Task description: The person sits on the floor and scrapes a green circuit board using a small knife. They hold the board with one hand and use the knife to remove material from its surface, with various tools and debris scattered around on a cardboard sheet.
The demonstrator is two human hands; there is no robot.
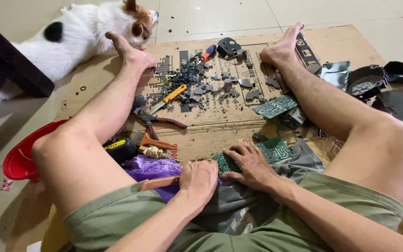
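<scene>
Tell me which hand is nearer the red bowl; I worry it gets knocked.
Left. The left hand, gripping a wooden handle, sits across the left thigh from the red bowl. The right hand presses on the green circuit board, farther away.

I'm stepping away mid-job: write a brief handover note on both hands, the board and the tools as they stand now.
Left hand: fist closed on a wooden-handled tool, tip hidden.
Right hand: flat on the green circuit board, pinning it on the grey cloth.
Done: dark broken bits lie scattered on the cardboard; another green board lies by the right leg.
Left: the pinned board looks whole.
Nearby: pliers, yellow-handled screwdriver. A dog lies at the left foot.
</scene>
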